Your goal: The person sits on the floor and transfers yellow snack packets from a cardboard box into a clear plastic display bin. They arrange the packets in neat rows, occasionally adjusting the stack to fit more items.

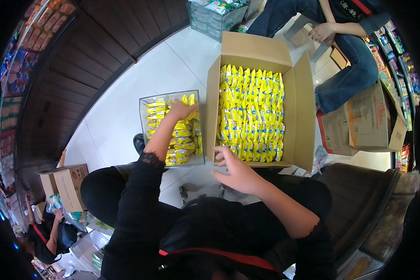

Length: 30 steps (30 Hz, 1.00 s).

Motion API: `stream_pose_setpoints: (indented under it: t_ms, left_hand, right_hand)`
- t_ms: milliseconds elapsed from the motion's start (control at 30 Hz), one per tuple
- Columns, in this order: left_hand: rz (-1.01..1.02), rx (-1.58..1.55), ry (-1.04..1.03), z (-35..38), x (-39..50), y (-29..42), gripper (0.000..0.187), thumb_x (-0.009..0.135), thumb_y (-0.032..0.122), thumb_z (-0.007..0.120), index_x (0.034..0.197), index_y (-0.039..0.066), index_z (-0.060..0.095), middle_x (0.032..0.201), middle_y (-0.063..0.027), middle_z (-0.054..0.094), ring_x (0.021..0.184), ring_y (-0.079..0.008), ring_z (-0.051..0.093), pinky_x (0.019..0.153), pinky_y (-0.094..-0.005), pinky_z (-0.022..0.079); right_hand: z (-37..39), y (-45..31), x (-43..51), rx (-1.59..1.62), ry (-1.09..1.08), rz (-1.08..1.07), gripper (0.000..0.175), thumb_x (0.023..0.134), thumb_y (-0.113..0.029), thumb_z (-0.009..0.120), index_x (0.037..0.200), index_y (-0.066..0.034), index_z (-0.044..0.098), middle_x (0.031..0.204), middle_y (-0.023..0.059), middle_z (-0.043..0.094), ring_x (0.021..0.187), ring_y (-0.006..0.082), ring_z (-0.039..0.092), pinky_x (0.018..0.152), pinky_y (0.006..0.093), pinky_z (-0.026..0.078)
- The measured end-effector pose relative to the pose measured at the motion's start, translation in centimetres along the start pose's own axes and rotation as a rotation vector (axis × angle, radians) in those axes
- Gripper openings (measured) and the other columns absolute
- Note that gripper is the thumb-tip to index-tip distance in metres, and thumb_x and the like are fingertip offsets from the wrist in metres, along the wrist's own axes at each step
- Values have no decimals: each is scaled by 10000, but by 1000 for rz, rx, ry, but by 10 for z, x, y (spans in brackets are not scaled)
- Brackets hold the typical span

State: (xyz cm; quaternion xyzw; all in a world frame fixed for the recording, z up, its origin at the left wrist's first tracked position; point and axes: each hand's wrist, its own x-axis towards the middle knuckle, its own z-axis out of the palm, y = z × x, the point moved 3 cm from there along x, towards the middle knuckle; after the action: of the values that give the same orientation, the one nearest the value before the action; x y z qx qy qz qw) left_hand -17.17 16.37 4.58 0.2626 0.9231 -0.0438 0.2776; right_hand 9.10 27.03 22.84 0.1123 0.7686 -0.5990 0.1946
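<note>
A clear plastic bin (201, 147) stands on the floor before me, with yellow snack packets (182, 133) packed in rows. My left hand (180, 110) reaches into its far part and touches the packets there. Its fingertips are partly hidden, so a grip is not plain. Right of the bin is an open cardboard box (302, 115), its flaps spread outward. Tight rows of yellow packets (252, 112) fill this box. Over its near left corner hovers my right hand (236, 171), fingers apart and nothing held.
Beyond the box, a seated person (350, 66) rests their hands together. Another clear bin (213, 22) with green-and-white packets stands at the far side. More cartons (367, 119) sit at right. Dark wooden panelling (87, 52) curves along the left. At lower left, a person (49, 231) handles bagged goods.
</note>
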Motion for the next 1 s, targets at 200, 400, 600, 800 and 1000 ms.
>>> stream_pose_setpoints:
  t_ms: [200,400,600,800,1000]
  left_hand:
    - [-85,-346,282,-13,-47,1,512,798,442,644,949,-47,610,904,-242,646,874,-394,628,775,-450,512]
    - [-151,-414,403,11,-27,14,439,756,396,707,799,-35,636,822,-246,640,790,-383,634,715,-446,517]
    - [172,-533,57,5,-1,-35,552,779,521,659,666,-19,620,611,-156,589,590,-285,592,578,-369,470]
    - [573,-286,303,-9,-3,-46,492,770,331,622,1175,56,574,1218,-170,559,1155,-347,489,983,-401,393]
    - [363,-96,282,13,-16,-34,803,619,386,772,1292,88,449,1357,-65,409,1270,-258,345,1027,-493,259]
  right_hand:
    - [1,-4,-6,-48,-12,-34,622,819,-220,642,1309,8,334,1225,262,488,1155,349,513,954,395,424]
    - [6,2,-1,-109,-20,-57,615,820,-237,628,1299,20,341,1245,272,467,1182,379,474,999,407,384]
    - [11,3,0,-136,-51,-30,590,816,-237,626,1278,16,359,1251,268,462,1179,389,468,992,412,387]
    - [8,6,-1,-158,-72,-34,564,818,-211,621,1271,13,372,1217,253,484,1149,384,485,971,414,399]
    - [12,7,5,-213,-66,-52,552,818,-200,620,1268,13,381,1218,250,485,1149,381,483,972,408,400]
